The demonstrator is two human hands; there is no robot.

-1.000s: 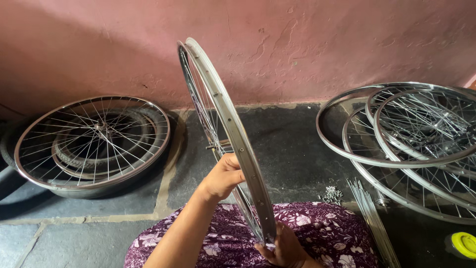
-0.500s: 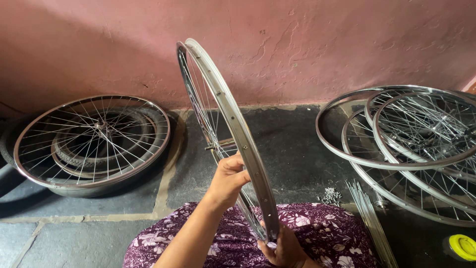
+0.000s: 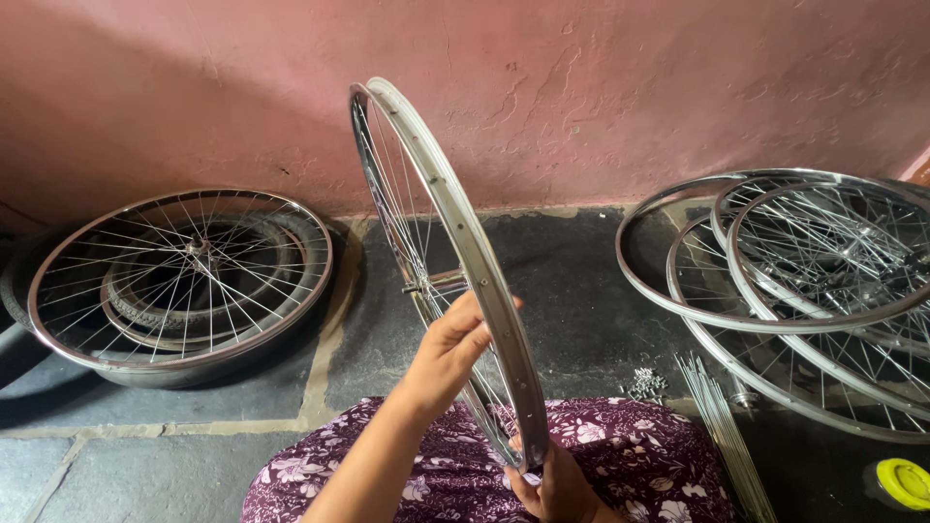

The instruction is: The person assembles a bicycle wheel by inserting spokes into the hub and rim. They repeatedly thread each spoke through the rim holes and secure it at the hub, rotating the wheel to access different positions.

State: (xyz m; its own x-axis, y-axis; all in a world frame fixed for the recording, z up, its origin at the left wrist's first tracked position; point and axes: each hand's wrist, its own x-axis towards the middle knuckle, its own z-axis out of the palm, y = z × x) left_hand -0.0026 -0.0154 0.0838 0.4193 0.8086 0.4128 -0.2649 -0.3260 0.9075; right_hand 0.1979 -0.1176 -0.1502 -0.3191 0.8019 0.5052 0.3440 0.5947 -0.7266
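Bike wheel (image 3: 441, 223) stands upright mid-frame, bottom edge resting on the floral lap. Left hand (image 3: 448, 353) has its grip wrapped round the rim halfway up — right hand (image 3: 554, 484) pinches the bottom of it. More wheels (image 3: 804, 281) lie at right.

A spoked bicycle rim (image 3: 455, 242) is held upright over a lap in purple floral cloth (image 3: 620, 455). It is gripped midway by the left hand (image 3: 448, 353) and at the bottom by the right hand (image 3: 552, 484). More wheels (image 3: 179, 281) are laid on the stone floor (image 3: 572, 281).
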